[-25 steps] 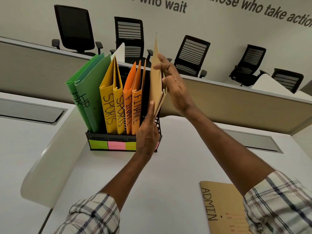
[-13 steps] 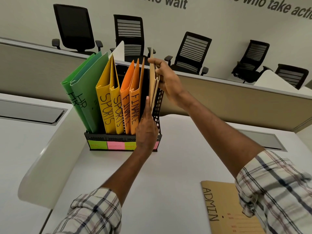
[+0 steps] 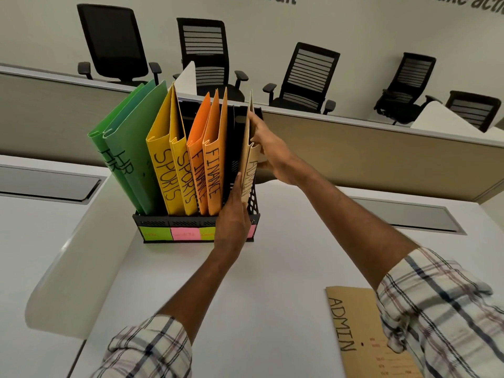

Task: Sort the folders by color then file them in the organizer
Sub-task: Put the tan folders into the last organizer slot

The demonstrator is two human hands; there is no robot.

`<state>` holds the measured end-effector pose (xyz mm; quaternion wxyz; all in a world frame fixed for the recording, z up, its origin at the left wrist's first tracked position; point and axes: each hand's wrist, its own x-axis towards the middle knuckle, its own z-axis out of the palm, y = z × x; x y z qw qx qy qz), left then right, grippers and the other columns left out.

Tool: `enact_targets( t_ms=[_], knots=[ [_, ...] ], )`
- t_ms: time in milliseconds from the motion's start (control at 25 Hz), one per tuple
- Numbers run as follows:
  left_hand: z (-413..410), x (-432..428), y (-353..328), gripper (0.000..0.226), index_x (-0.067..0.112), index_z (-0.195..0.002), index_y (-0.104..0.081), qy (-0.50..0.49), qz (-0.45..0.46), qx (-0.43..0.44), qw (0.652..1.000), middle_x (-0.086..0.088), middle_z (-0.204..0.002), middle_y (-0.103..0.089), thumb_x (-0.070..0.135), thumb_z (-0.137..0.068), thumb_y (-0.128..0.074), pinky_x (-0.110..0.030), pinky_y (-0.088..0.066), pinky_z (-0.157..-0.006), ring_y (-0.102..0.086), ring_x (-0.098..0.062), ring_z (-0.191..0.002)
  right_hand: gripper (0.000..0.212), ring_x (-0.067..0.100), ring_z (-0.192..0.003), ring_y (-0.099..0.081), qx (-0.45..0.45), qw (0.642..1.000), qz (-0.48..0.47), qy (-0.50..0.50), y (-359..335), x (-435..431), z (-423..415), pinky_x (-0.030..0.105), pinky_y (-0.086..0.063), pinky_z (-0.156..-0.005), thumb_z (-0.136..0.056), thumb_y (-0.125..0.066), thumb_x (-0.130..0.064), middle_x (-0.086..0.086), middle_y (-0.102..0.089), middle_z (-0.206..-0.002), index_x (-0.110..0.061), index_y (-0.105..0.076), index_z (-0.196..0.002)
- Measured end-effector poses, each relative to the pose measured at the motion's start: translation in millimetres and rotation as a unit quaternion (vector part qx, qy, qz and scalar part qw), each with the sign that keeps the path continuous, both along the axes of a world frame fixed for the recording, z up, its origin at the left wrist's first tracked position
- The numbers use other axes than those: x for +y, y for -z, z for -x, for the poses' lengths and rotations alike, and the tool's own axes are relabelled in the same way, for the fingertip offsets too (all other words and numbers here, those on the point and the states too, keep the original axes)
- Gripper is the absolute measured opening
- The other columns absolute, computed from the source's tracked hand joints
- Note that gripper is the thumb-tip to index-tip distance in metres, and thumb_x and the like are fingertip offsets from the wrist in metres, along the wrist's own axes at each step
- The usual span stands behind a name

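A black mesh organizer [image 3: 174, 223] stands on the white desk, holding two green HR folders [image 3: 128, 162], two yellow SPORTS folders [image 3: 166, 165] and two orange FINANCE folders [image 3: 212, 159]. A brown ADMIN folder [image 3: 249, 170] stands in the rightmost slot. My right hand [image 3: 270, 151] grips that folder's right side near its top. My left hand [image 3: 231, 222] rests on the organizer's front right corner, fingers straight and touching the brown folder's spine. A second brown ADMIN folder [image 3: 354, 331] lies flat on the desk at lower right, partly under my right sleeve.
Coloured sticky labels [image 3: 177, 233] run along the organizer's front. A beige partition [image 3: 381, 159] rises behind the desk, with several black office chairs [image 3: 305, 77] beyond it. Grey cable hatches [image 3: 46, 184] sit in the desk on both sides.
The brown folder held high by my right hand has come down into the rightmost slot. My right hand followed it down; my left hand stayed at the organizer's front corner.
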<state>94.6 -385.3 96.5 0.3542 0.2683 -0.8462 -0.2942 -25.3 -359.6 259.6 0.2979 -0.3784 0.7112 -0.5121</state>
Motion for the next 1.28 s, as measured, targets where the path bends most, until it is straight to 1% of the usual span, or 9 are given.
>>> enact_targets(
  t_ms=[200,440,520,640,800,960,1040,1120,1280],
  knots=[
    [-1,-3,0,0.074,0.025,-0.162,-0.021,0.028,-0.011,0.015,0.999,-0.015,-0.133,-0.064,0.0,-0.102,-0.054,-0.034,-0.056,-0.094,-0.067,-0.026,-0.112,0.054,0.022,-0.128,-0.044,0.007,0.999,0.017,0.031,-1,8,5,0.061,-0.041,-0.107,-0.105,-0.032,-0.021,0.005,-0.032,-0.158,-0.037,-0.025,-0.156],
    [5,4,-6,0.08,0.015,-0.159,-0.028,0.03,0.086,0.077,0.993,-0.008,-0.151,-0.054,-0.013,-0.092,-0.061,-0.028,-0.059,-0.085,-0.071,-0.025,-0.106,0.059,0.025,-0.11,-0.051,-0.021,0.998,0.042,0.035,-17,14,20,0.05,-0.051,-0.096,-0.098,-0.033,-0.016,-0.003,-0.052,-0.123,-0.041,-0.037,-0.151],
    [5,4,-8,0.086,0.021,-0.162,-0.02,0.024,0.07,0.073,0.995,-0.005,-0.158,-0.045,-0.013,-0.093,-0.059,-0.034,-0.06,-0.085,-0.07,-0.026,-0.107,0.057,0.029,-0.11,-0.05,-0.022,0.999,0.031,0.021,-14,11,18,0.048,-0.052,-0.093,-0.099,-0.033,-0.019,0.002,-0.049,-0.129,-0.042,-0.037,-0.151],
    [4,-4,-7,0.09,0.024,-0.164,-0.01,-0.003,0.032,0.055,0.998,-0.006,-0.161,-0.033,-0.007,-0.095,-0.059,-0.039,-0.063,-0.074,-0.066,-0.028,-0.103,0.049,0.037,-0.135,-0.04,-0.016,0.999,-0.002,-0.031,2,-1,7,0.056,-0.046,-0.103,-0.106,-0.03,-0.037,0.01,-0.031,-0.156,-0.046,-0.023,-0.154],
    [1,-16,-1,0.091,0.022,-0.164,0.001,-0.02,0.036,0.027,0.999,-0.01,-0.169,-0.013,-0.002,-0.098,-0.057,-0.042,-0.056,-0.095,-0.034,-0.033,-0.148,0.054,0.035,-0.151,-0.02,-0.007,0.998,-0.005,-0.056,13,-7,-1,0.057,-0.038,-0.106,-0.104,-0.023,-0.057,0.0,-0.01,-0.168,-0.05,-0.007,-0.155],
    [-3,-8,0,0.092,0.017,-0.163,0.004,-0.017,0.047,0.022,0.998,-0.01,-0.169,-0.02,-0.008,-0.096,-0.054,-0.042,-0.051,-0.104,-0.043,-0.034,-0.144,0.057,0.033,-0.152,-0.019,0.007,0.998,0.004,-0.068,15,5,-2,0.059,-0.037,-0.109,-0.105,-0.022,-0.056,-0.001,-0.006,-0.169,-0.046,-0.002,-0.157],
    [-7,-3,-1,0.096,0.017,-0.163,0.007,-0.019,0.063,0.016,0.998,-0.009,-0.17,-0.014,-0.007,-0.095,-0.056,-0.036,-0.041,-0.109,-0.033,-0.031,-0.151,0.057,0.03,-0.153,-0.018,0.005,0.998,0.008,-0.067,13,15,-7,0.06,-0.034,-0.112,-0.106,-0.023,-0.054,-0.001,-0.005,-0.169,-0.044,-0.002,-0.158],
    [-11,4,-3,0.093,0.017,-0.162,0.009,-0.012,0.084,-0.002,0.996,-0.008,-0.171,-0.007,0.002,-0.098,-0.056,-0.042,-0.031,-0.121,-0.016,-0.026,-0.157,0.057,0.027,-0.154,-0.016,0.023,0.998,0.007,-0.058,12,28,-15,0.059,-0.028,-0.117,-0.107,-0.023,-0.05,-0.001,-0.006,-0.169,-0.04,-0.002,-0.158],
    [-26,32,-5,0.075,0.008,-0.162,-0.004,-0.022,0.095,-0.044,0.994,-0.011,-0.171,0.001,0.024,-0.104,-0.048,-0.05,-0.018,-0.127,0.001,-0.024,-0.159,0.059,0.02,-0.155,-0.01,0.177,0.983,-0.028,-0.05,21,71,-33,0.046,-0.016,-0.126,-0.109,-0.027,-0.042,-0.002,-0.008,-0.169,-0.028,-0.004,-0.161]
  ],
)
